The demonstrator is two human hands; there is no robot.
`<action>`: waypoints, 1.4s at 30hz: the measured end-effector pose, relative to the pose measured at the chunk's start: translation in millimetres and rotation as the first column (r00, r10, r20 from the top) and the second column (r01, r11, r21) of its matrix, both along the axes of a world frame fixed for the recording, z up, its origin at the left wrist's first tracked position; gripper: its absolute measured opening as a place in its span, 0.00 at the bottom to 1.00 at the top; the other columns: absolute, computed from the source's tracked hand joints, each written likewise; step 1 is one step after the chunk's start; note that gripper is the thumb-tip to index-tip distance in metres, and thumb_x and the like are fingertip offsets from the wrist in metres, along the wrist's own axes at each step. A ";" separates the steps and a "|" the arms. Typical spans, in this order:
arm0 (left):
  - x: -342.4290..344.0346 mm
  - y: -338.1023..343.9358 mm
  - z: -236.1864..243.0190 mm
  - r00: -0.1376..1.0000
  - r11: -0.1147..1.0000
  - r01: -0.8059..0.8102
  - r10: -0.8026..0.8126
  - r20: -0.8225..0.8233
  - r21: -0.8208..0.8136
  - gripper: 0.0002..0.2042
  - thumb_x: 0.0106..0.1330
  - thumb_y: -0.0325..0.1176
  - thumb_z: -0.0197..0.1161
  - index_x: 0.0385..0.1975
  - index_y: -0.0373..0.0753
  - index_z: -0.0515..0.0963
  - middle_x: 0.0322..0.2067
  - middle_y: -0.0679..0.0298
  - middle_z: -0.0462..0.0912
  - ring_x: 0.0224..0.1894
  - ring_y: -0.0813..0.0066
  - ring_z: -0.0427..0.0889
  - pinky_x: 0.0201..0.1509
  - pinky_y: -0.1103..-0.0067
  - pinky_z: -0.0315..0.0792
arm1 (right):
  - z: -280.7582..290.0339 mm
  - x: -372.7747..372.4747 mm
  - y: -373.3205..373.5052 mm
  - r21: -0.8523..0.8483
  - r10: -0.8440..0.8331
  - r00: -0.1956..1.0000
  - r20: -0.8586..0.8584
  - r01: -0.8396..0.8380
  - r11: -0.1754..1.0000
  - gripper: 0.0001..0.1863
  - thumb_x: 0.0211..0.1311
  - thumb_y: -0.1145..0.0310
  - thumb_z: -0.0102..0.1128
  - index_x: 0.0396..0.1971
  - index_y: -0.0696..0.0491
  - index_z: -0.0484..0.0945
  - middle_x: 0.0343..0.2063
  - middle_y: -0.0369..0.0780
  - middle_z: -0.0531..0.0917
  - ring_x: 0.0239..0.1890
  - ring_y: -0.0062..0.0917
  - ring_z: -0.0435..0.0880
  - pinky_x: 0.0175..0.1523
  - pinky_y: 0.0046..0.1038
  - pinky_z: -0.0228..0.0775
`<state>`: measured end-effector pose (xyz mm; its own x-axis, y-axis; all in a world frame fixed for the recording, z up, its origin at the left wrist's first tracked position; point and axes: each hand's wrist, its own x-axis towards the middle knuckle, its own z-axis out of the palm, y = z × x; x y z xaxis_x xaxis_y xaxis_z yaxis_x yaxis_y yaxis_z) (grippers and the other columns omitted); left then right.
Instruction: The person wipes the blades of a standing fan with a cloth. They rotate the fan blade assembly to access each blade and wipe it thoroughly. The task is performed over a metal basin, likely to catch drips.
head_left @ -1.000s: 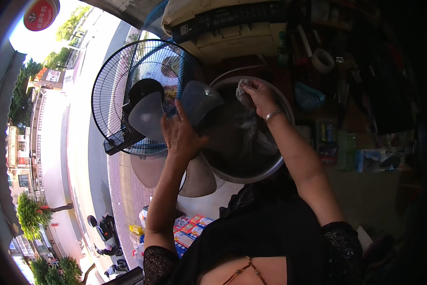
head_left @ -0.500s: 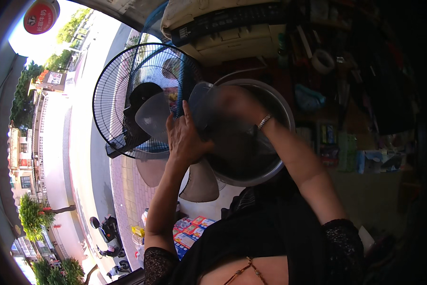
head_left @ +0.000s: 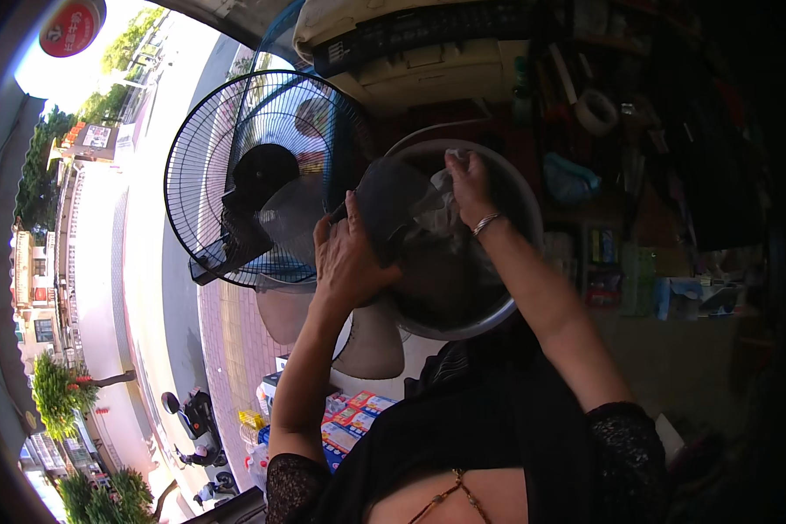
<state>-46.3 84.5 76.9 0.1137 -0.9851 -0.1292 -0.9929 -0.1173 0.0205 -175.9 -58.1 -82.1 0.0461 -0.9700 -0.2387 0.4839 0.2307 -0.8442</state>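
My left hand [head_left: 347, 258] grips the fan blade [head_left: 373, 345], a set of greyish translucent blades, around its middle. The index finger points up along it while the thumb side is partly hidden. One blade reaches over a round metal basin [head_left: 452, 333], and others hang below my wrist and toward the fan. My right hand [head_left: 471, 188] is closed on a wet-looking whitish cloth [head_left: 445, 205], held above the basin beside the upper blade. The dark inside of the basin makes its contents hard to make out.
The black wire fan guard [head_left: 183, 170] with its dark motor stands at the left. A cream printer-like machine [head_left: 436, 83] is behind the basin. Tape [head_left: 595, 112] and a blue bag [head_left: 571, 177] lie at the right. Colourful boxes [head_left: 353, 419] sit below; a street shows at far left.
My right hand, blurred over the basin and blade before, has moved up and right, showing the cloth in its grip. My left hand keeps hold of the fan blade.
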 end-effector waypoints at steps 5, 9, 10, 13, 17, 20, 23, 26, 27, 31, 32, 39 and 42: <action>14.6 11.9 -6.5 1.000 0.998 -0.022 0.022 0.010 -0.051 0.60 0.33 0.50 0.71 0.65 0.21 0.45 0.40 0.45 0.76 0.47 0.54 0.76 0.69 0.62 0.45 | -29.4 -29.9 -0.7 -0.254 0.174 0.594 -0.785 -0.566 0.785 0.17 0.59 0.62 0.62 0.45 0.52 0.74 0.48 0.47 0.72 0.47 0.37 0.74 0.49 0.34 0.71; 14.9 14.1 -11.4 0.998 0.998 -0.046 0.048 0.043 -0.051 0.60 0.33 0.49 0.70 0.66 0.23 0.44 0.40 0.45 0.77 0.47 0.53 0.77 0.69 0.62 0.44 | -13.3 -23.3 18.5 -0.071 -0.008 0.083 -0.997 -0.800 0.596 0.27 0.48 0.64 0.66 0.52 0.48 0.73 0.61 0.49 0.59 0.59 0.49 0.62 0.59 0.42 0.65; 16.3 15.4 -11.5 0.997 0.997 -0.052 0.054 0.047 -0.050 0.60 0.34 0.49 0.70 0.66 0.23 0.43 0.40 0.45 0.77 0.47 0.53 0.77 0.69 0.62 0.44 | -12.1 -21.6 21.2 0.002 -0.024 -0.019 -1.000 -0.824 0.566 0.28 0.47 0.64 0.66 0.53 0.47 0.73 0.61 0.50 0.59 0.58 0.49 0.63 0.59 0.43 0.65; 16.5 14.5 -13.5 0.997 0.999 -0.047 0.048 0.066 -0.028 0.60 0.35 0.50 0.70 0.66 0.23 0.43 0.41 0.45 0.76 0.48 0.53 0.76 0.69 0.61 0.44 | -38.7 -22.5 21.6 -0.055 -0.177 -0.053 -0.983 -0.832 0.552 0.18 0.48 0.69 0.63 0.43 0.52 0.79 0.56 0.49 0.68 0.54 0.43 0.71 0.54 0.39 0.70; 17.7 13.7 -16.3 0.996 0.998 -0.067 0.066 0.055 0.008 0.60 0.35 0.50 0.70 0.66 0.23 0.43 0.42 0.45 0.76 0.49 0.52 0.76 0.69 0.61 0.45 | -32.9 -28.7 -1.8 -0.011 0.275 0.322 -0.906 -0.666 0.746 0.09 0.52 0.70 0.63 0.33 0.56 0.81 0.42 0.47 0.79 0.41 0.37 0.81 0.46 0.35 0.73; 20.1 15.5 -20.5 0.996 0.998 -0.061 0.061 0.062 -0.010 0.61 0.35 0.51 0.70 0.66 0.22 0.43 0.42 0.45 0.76 0.49 0.52 0.76 0.69 0.61 0.45 | 25.5 -37.4 15.6 -0.226 0.152 0.521 -0.840 -0.591 0.774 0.11 0.54 0.66 0.64 0.33 0.57 0.80 0.35 0.45 0.81 0.35 0.35 0.82 0.42 0.34 0.74; 13.6 9.0 -24.7 0.998 0.999 -0.029 0.030 0.049 -0.032 0.60 0.34 0.49 0.71 0.66 0.21 0.45 0.39 0.46 0.76 0.47 0.54 0.76 0.69 0.63 0.44 | 53.2 -31.3 40.3 -0.344 0.132 0.681 -0.720 -0.516 0.785 0.13 0.56 0.64 0.65 0.35 0.58 0.78 0.35 0.45 0.79 0.36 0.35 0.81 0.41 0.32 0.75; 7.4 -0.5 -22.6 0.999 1.000 -0.018 0.019 0.049 -0.019 0.60 0.33 0.49 0.72 0.65 0.21 0.46 0.40 0.45 0.76 0.48 0.55 0.76 0.69 0.63 0.45 | 67.9 -7.4 65.3 -0.486 0.078 0.806 -0.587 -0.427 0.763 0.11 0.56 0.69 0.64 0.36 0.59 0.77 0.36 0.47 0.79 0.37 0.37 0.81 0.42 0.32 0.75; 7.5 -1.7 -21.9 0.999 0.999 0.000 0.002 0.054 -0.051 0.59 0.35 0.49 0.71 0.65 0.21 0.46 0.39 0.46 0.76 0.47 0.56 0.76 0.69 0.63 0.46 | 68.0 -0.1 70.8 -0.514 0.079 0.797 -0.599 -0.458 0.725 0.10 0.55 0.73 0.63 0.37 0.58 0.77 0.38 0.46 0.79 0.41 0.38 0.80 0.46 0.33 0.74; 4.3 -8.8 -24.4 0.994 0.983 0.095 -0.087 0.059 -0.155 0.53 0.41 0.45 0.68 0.64 0.19 0.49 0.37 0.48 0.78 0.44 0.58 0.78 0.67 0.63 0.49 | 58.1 15.1 87.6 -0.603 -0.008 0.774 -0.633 -0.487 0.632 0.12 0.52 0.79 0.60 0.39 0.57 0.78 0.42 0.46 0.78 0.47 0.39 0.78 0.52 0.34 0.71; 3.2 -10.5 -25.1 0.992 0.977 0.117 -0.108 0.058 -0.178 0.51 0.42 0.44 0.67 0.63 0.19 0.50 0.36 0.49 0.79 0.43 0.58 0.78 0.67 0.63 0.49 | 58.4 17.8 88.1 -0.600 0.007 0.778 -0.628 -0.490 0.633 0.12 0.51 0.80 0.59 0.39 0.57 0.78 0.42 0.46 0.77 0.47 0.39 0.78 0.51 0.34 0.71; 3.4 -11.2 -22.1 0.993 0.978 0.112 -0.119 -0.027 -0.179 0.45 0.42 0.43 0.68 0.59 0.20 0.57 0.37 0.47 0.80 0.43 0.56 0.78 0.63 0.65 0.53 | 51.1 26.9 76.9 -0.582 -0.060 0.708 -0.703 -0.526 0.620 0.10 0.55 0.79 0.55 0.39 0.56 0.74 0.38 0.46 0.73 0.41 0.40 0.77 0.46 0.38 0.72; 0.4 -6.3 -20.8 0.999 0.996 0.040 -0.041 -0.015 -0.085 0.46 0.40 0.45 0.69 0.58 0.21 0.58 0.40 0.44 0.79 0.47 0.55 0.77 0.64 0.66 0.52 | 27.5 18.5 48.3 -0.540 -0.143 0.658 -0.740 -0.453 0.709 0.08 0.58 0.75 0.52 0.38 0.55 0.72 0.39 0.47 0.72 0.38 0.41 0.77 0.42 0.40 0.71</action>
